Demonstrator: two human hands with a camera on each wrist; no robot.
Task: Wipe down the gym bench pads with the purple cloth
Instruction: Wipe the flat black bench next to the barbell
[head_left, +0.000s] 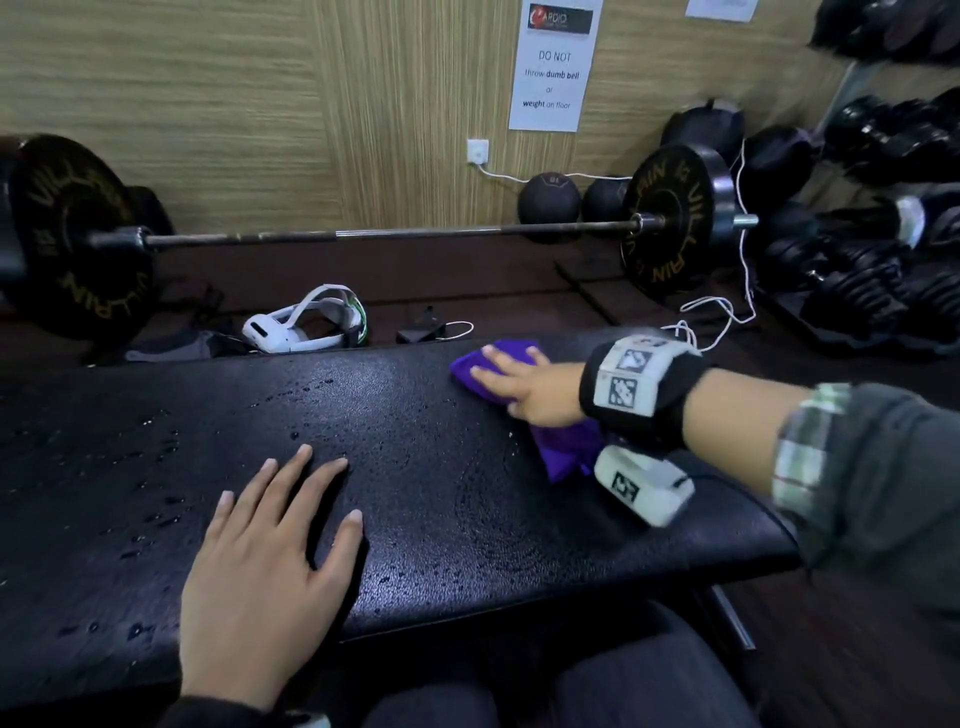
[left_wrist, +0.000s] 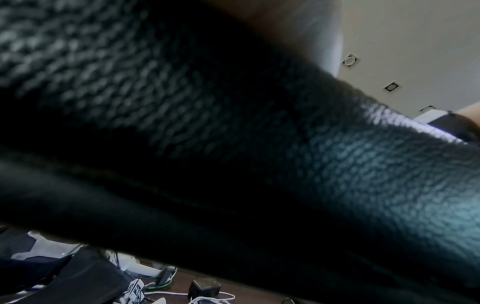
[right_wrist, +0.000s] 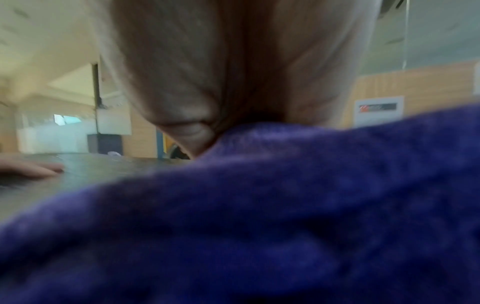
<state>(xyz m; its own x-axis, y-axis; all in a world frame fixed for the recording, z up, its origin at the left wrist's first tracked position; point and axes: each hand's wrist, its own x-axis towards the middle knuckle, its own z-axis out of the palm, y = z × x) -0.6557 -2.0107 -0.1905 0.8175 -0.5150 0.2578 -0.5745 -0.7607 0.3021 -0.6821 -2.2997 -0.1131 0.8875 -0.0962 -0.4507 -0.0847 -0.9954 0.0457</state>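
My right hand (head_left: 530, 387) presses the purple cloth (head_left: 563, 447) flat against the black bench pad (head_left: 441, 467), fingers straight, at about two o'clock from my left hand (head_left: 265, 577). My left hand rests open on the pad, fingers spread. Water droplets (head_left: 156, 457) speckle the pad toward nine o'clock.

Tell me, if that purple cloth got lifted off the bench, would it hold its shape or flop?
Probably flop: the purple cloth lies bunched in soft folds under the right hand. It looks light and fuzzy, so it should drag rather than skid, perhaps clinging slightly where the bench pad shows water droplets.
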